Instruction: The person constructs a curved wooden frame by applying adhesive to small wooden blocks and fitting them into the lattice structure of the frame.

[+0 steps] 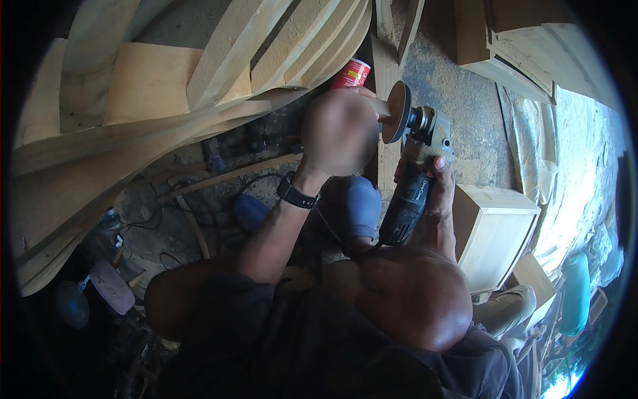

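My right hand (440, 193) is wrapped around the body of an angle grinder (407, 203), its thumb along the side near the grey head. A round sanding disc (397, 113) sits on the grinder's spindle, its face turned left. My left hand (340, 132) is closed on a small piece of wood (379, 106), whose end meets or nearly meets the disc. Most of this hand is blurred, and the held part of the wood is hidden. A black watch (296, 193) is on my left wrist.
A large curved wooden frame with ribs (166, 126) fills the upper left. Behind my left hand stands a red can (352, 73). Wooden boxes (495, 229) are on the right, beside plastic sheeting (578, 166). Cables (159, 216) and wood strips lie on the dusty floor.
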The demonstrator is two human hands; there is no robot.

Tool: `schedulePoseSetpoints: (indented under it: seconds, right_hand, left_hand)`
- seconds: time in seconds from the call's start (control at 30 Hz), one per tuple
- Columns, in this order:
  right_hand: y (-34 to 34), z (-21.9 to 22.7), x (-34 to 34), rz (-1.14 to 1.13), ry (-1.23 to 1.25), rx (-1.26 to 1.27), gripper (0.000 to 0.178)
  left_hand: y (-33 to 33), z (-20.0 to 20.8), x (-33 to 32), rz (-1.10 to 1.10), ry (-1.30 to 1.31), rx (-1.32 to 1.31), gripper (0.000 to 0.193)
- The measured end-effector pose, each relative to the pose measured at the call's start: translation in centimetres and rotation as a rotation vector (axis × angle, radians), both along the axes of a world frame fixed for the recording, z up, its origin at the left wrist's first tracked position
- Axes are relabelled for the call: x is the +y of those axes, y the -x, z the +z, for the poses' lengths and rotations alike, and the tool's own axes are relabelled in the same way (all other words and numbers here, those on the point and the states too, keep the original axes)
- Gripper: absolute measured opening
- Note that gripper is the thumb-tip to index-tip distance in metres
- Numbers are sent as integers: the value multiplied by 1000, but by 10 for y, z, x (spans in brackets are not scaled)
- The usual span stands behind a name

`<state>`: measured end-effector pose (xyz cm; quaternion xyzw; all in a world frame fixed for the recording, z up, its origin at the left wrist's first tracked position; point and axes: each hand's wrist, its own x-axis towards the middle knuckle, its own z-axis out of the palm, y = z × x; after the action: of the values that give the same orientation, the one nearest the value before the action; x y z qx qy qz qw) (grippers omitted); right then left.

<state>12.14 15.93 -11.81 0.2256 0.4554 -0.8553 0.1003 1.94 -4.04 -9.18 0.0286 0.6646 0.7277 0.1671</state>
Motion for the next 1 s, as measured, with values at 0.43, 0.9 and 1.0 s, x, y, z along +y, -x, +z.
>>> schedulePoseSetpoints:
  seconds: [0.43,0.9,1.0]
  right_hand:
    - [2,3,-1,-16,11,12,65]
    - [2,-1,1,10,1,23,68]
    - [1,-2,2,14,-5,25,68]
  left_hand:
    - [0,-12,-6,-23,45,-4,38]
    - [-3,-8,-7,-12,17,-23,38]
    - [-1,-4,-6,-27,49,-10,38]
